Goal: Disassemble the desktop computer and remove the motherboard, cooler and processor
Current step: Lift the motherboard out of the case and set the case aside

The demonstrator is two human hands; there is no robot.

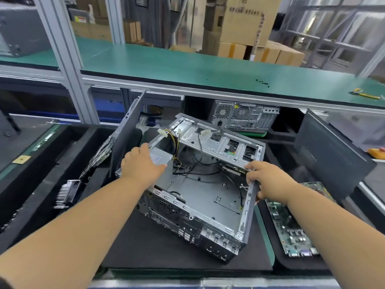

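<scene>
Head cam: case [200, 197] sits gutted on the black mat [145, 247], motherboard [291, 228] already lying just right of it. Left hand [141, 165] rests flat on the power supply [161, 157]; right hand [264, 180] grips the case edge. Probably lifting the shell away next. Green desk [187, 65] and cardboard boxes [245, 26] behind.

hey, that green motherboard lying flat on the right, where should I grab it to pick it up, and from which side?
Take the motherboard by its bare long edges, coming from above. It lies flat on the dark mat, component side up, so the face is crowded with parts and connectors. The right hand is nearest, though it currently grips the computer case wall.
</scene>
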